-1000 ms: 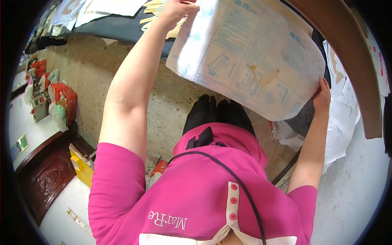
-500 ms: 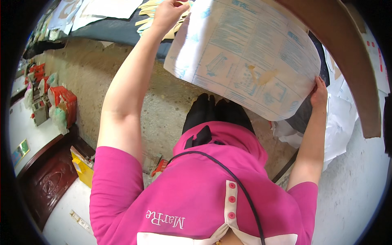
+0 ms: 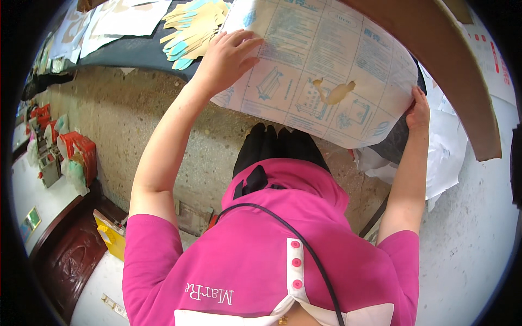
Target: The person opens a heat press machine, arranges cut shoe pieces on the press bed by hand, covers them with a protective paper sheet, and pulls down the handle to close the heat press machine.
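A large white sheet (image 3: pixel 283 54) with blue print, apparently paper, lies before me, its near edge curving over the dark tabletop. My left hand (image 3: pixel 231 60) rests on its left side, fingers stretched out and apart. At the right edge, my right hand (image 3: pixel 417 111) pinches the sheet between thumb and fingers. A tan, irregular patch (image 3: pixel 340 93) shows near the sheet's middle; whether it is a hole or a stain I cannot tell. Just beyond my left hand lies a fanned pile of tan and light-blue cut strips (image 3: pixel 190 27).
A curved brown band (image 3: pixel 467 70) arches across the upper right. White cut sheets (image 3: pixel 128 19) lie at the far left of the dark table (image 3: pixel 125 51). Crumpled white paper (image 3: pixel 446 152) hangs at right. Red crates (image 3: pixel 81 155) and a dark carved wooden piece (image 3: pixel 70 250) stand at left.
My left hand has come nearer from the sheet's far left side and opened out flat on it. The sheet has settled lower and flatter. My right hand keeps hold of its edge.
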The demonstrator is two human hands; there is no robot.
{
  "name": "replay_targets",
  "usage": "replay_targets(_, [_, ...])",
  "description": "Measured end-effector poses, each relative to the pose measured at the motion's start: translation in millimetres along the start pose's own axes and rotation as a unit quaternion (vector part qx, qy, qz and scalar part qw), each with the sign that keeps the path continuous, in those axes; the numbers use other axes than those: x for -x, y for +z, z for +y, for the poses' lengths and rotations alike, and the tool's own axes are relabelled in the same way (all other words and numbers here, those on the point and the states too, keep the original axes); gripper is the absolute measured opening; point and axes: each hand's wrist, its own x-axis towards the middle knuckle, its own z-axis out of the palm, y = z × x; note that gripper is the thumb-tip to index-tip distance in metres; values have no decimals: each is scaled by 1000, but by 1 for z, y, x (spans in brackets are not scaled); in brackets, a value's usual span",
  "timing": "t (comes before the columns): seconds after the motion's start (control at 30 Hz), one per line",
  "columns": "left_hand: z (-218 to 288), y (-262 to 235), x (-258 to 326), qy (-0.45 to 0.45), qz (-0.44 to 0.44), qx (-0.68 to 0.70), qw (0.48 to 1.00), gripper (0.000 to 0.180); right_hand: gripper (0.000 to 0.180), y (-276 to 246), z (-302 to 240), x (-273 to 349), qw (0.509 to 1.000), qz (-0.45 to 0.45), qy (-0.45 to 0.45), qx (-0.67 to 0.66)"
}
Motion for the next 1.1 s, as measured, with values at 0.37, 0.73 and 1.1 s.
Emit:
replay_targets(0.37, [7,0,4,-22,12,-11,1000,34,29,-12,19,-21,999,-24,15,35])
replay_targets(0.73, [21,5,4,-69,17,114,991,29,30,-22,12,-16,997,-32,8,75])
replay_targets(1.1, [12,14,-18,-42,33,159,986,25,29,-243,-188,-73,980,-90,-175,-32])
